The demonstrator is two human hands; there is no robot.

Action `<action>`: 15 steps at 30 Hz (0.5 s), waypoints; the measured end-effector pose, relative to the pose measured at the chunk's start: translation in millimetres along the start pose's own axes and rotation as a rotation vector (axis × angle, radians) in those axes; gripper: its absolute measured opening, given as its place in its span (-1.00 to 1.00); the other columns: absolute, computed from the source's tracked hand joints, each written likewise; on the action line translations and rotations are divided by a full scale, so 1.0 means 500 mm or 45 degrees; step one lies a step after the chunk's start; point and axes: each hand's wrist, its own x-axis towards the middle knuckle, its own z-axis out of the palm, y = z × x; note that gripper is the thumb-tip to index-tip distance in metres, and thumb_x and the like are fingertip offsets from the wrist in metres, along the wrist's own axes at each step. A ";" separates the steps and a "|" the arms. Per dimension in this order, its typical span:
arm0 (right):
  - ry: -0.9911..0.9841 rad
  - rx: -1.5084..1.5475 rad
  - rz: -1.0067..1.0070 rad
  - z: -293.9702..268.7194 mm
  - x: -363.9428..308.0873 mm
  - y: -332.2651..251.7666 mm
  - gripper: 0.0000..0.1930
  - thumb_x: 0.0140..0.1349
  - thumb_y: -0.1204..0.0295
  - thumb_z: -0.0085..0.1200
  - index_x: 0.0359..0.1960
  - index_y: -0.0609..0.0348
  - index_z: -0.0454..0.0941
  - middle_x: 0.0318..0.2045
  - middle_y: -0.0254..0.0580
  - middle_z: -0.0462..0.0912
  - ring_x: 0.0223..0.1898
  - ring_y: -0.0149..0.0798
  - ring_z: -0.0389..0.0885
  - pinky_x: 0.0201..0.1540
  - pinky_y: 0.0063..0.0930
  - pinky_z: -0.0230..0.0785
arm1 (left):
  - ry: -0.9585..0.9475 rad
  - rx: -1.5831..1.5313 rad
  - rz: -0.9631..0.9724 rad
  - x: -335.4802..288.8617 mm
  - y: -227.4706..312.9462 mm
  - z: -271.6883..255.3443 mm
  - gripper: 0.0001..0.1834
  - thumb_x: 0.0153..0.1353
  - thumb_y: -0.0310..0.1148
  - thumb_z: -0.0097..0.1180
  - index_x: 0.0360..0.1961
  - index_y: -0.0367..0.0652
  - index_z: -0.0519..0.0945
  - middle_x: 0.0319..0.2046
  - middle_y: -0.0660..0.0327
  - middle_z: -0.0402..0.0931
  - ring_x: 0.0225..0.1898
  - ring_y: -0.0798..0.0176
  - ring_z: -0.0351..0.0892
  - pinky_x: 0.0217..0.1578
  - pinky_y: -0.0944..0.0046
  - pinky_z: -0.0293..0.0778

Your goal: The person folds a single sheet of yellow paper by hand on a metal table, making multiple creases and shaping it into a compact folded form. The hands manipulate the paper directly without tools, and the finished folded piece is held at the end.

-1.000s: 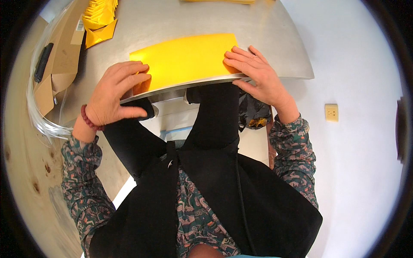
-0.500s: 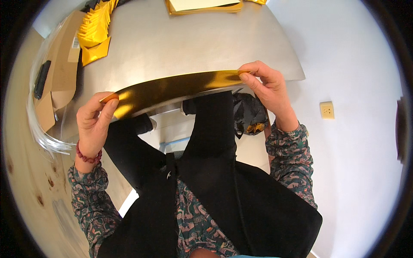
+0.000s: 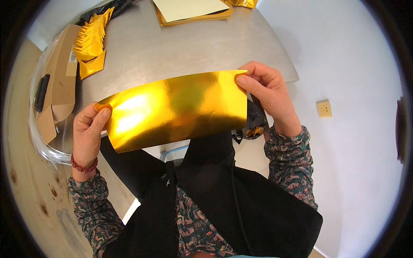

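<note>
A shiny gold foil sheet (image 3: 178, 107) stretches between my hands, its glossy face turned up toward me and its lower edge hanging over my lap. My left hand (image 3: 89, 127) pinches the sheet's upper left corner between thumb and fingers. At the upper right corner my right hand (image 3: 269, 88) grips it the same way, thumb on the glossy face. Past the sheet, a stack of gold sheets (image 3: 193, 12) lies at the table's far side, the top one pale side up. A row of overlapping folded gold pieces (image 3: 91, 41) rests at the far left.
The grey metal table (image 3: 146, 51) ends just beyond the sheet. An open cardboard box (image 3: 63, 81) with a black object (image 3: 42, 92) stands on the left, beside clear plastic film (image 3: 38, 142). A black plastic bag (image 3: 254, 118) hangs below the right hand. A wall socket (image 3: 324, 109) is at right.
The gold sheet has tipped from nearly edge-on to showing its broad glossy face. My left hand sits slightly lower; both hands keep hold of the corners.
</note>
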 end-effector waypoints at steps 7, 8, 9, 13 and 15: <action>-0.001 -0.092 -0.013 0.002 0.002 -0.001 -0.86 0.54 0.41 0.26 -0.13 0.26 0.70 -0.36 -0.57 0.62 -0.33 -0.68 0.47 -0.24 -0.69 0.31 | 0.004 -0.014 -0.018 -0.010 0.011 0.003 -0.78 0.61 -0.32 0.21 -0.08 -0.29 0.73 -0.30 0.40 0.65 -0.31 0.54 0.56 -0.22 0.46 0.47; -0.004 -0.105 -0.040 0.002 -0.002 -0.002 -0.86 0.53 0.42 0.27 -0.14 0.26 0.70 -0.36 -0.57 0.62 -0.33 -0.67 0.47 -0.24 -0.69 0.31 | 0.011 0.043 -0.007 -0.012 0.014 0.005 -0.79 0.60 -0.33 0.21 -0.10 -0.28 0.72 -0.32 0.41 0.62 -0.31 0.54 0.53 -0.23 0.46 0.45; 0.062 -0.195 -0.006 0.000 -0.007 -0.004 -0.86 0.52 0.42 0.27 -0.14 0.26 0.70 -0.37 -0.57 0.61 -0.34 -0.67 0.47 -0.25 -0.68 0.31 | 0.003 0.056 -0.006 -0.013 0.018 0.008 -0.80 0.60 -0.35 0.20 -0.13 -0.28 0.71 -0.34 0.43 0.59 -0.32 0.55 0.50 -0.24 0.46 0.42; 0.063 -0.327 -0.012 -0.012 -0.012 -0.026 -0.89 0.50 0.47 0.21 -0.16 0.26 0.70 -0.38 -0.54 0.61 -0.32 -0.63 0.50 -0.25 -0.65 0.31 | 0.054 0.208 -0.021 -0.019 0.040 0.019 -0.77 0.57 -0.35 0.24 -0.27 -0.26 0.63 -0.39 0.48 0.41 -0.32 0.56 0.34 -0.30 0.42 0.32; 0.123 -0.252 0.019 -0.016 -0.019 -0.039 -0.89 0.51 0.51 0.17 -0.16 0.30 0.68 -0.35 -0.46 0.64 -0.31 -0.59 0.54 -0.21 -0.64 0.35 | -0.010 0.077 0.057 -0.023 0.049 0.022 -0.78 0.56 -0.35 0.27 -0.24 -0.28 0.64 -0.39 0.49 0.44 -0.33 0.57 0.34 -0.31 0.42 0.32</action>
